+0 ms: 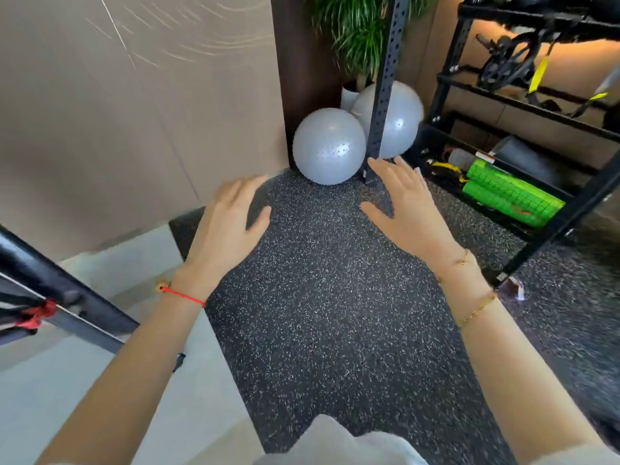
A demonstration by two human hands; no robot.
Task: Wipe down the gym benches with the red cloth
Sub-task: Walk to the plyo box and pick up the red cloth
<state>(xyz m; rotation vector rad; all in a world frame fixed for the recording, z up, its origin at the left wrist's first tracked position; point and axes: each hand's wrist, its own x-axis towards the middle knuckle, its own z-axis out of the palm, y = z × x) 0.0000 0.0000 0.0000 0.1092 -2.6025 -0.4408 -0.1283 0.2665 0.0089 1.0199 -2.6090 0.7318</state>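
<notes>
My left hand (228,223) and my right hand (407,209) are both stretched out in front of me, palms down, fingers spread, over the black speckled rubber floor (328,313). Neither hand holds anything. No red cloth and no gym bench shows in this view. A red string bracelet sits on my left wrist, thin gold chains on my right.
Two grey spiky exercise balls (328,146) lie in the corner by a black perforated rack post (382,92). A black shelf rack (523,105) at right holds green foam rollers (510,196). A dark metal frame (60,297) with a red tie crosses the lower left. A potted plant (352,31) stands behind.
</notes>
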